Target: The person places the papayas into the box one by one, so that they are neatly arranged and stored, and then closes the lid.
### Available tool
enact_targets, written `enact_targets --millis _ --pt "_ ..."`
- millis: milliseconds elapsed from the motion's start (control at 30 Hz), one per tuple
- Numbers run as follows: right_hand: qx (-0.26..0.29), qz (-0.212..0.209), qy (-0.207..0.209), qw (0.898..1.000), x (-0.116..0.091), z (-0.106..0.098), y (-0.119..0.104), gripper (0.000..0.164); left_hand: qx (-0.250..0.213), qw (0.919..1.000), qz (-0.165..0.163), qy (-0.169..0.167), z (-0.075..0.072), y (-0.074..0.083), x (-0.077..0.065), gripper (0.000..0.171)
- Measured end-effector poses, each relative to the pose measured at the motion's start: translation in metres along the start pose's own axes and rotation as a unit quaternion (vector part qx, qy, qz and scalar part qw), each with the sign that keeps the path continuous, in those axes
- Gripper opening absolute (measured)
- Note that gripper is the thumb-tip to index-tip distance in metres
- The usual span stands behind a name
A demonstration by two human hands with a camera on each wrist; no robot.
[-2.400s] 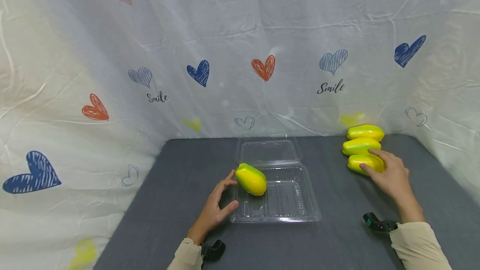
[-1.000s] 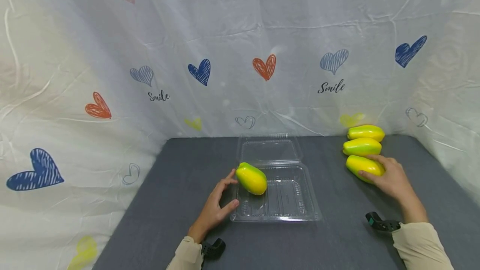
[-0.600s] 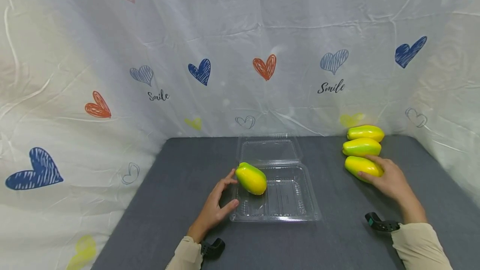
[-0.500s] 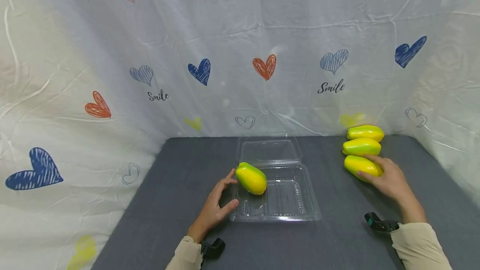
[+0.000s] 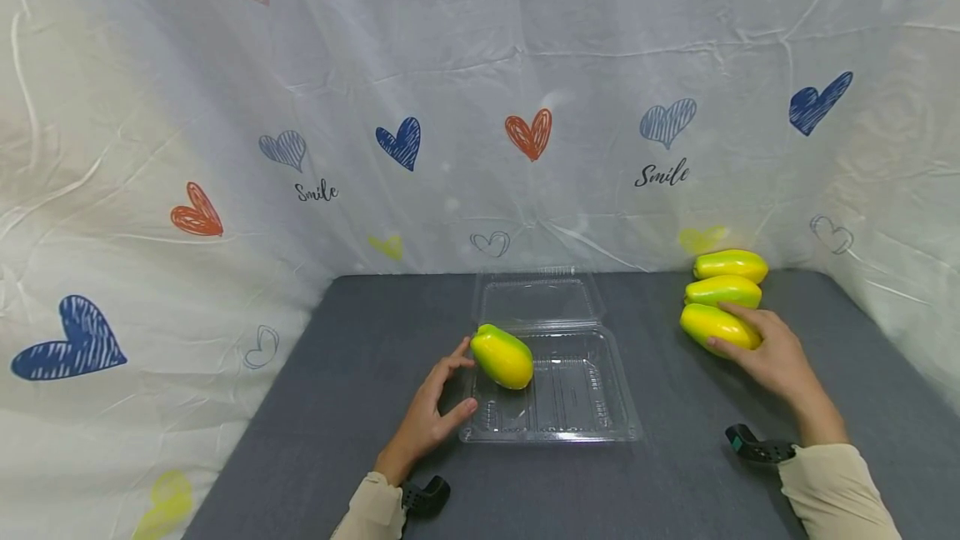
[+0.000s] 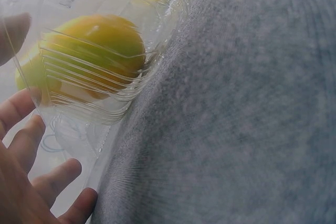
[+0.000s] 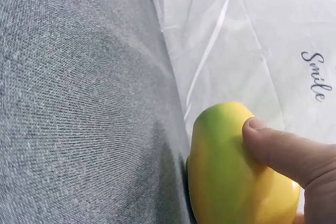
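In the head view my right hand (image 5: 772, 355) holds the nearest of three yellow-green papayas at the right, its thumb on the near side and fingers over the far side. That held papaya (image 7: 226, 166) shows its green end and the thumb in the right wrist view. Two more, a middle papaya (image 5: 723, 291) and a back papaya (image 5: 731, 265), lie just beyond it. A clear plastic clamshell box (image 5: 577, 436) lies with its lid folded back, and another papaya (image 5: 504, 358) sits in its left part. My left hand (image 5: 426, 417), fingers spread, is at the box's left edge.
The lid (image 5: 537, 302) lies flat behind the box, near the back edge of the dark grey table (image 5: 360, 340). A white curtain (image 5: 450, 65) printed with hearts hangs behind and along the sides.
The right hand took hold of the nearest papaya, drew it a little toward the person, then shifted it left and back up. The left hand and the box stay put.
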State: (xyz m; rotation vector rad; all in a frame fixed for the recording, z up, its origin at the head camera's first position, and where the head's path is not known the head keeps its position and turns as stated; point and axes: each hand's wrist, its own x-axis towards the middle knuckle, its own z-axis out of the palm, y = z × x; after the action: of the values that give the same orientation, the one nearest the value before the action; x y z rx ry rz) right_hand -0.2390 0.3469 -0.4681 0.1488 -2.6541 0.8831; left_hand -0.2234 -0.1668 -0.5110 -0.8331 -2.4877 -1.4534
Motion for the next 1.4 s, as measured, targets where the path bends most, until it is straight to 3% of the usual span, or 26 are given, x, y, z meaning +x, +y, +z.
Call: enact_targets --millis 533,833,1400 --pt "0.017 0.014 0.011 1.000 -0.001 -0.002 -0.017 0.064 0.004 0.9999 -0.010 -0.002 0.000 0.000 -0.001 0.050" --pt "0.027 -0.006 0.027 0.999 0.002 0.000 -0.023 0.061 0.001 1.0000 -0.003 -0.002 0.000 0.001 0.000 0.049" --pt "0.037 -0.016 0.015 0.999 0.004 0.007 -0.049 0.062 0.000 1.0000 -0.008 -0.002 0.000 0.000 -0.001 0.050"
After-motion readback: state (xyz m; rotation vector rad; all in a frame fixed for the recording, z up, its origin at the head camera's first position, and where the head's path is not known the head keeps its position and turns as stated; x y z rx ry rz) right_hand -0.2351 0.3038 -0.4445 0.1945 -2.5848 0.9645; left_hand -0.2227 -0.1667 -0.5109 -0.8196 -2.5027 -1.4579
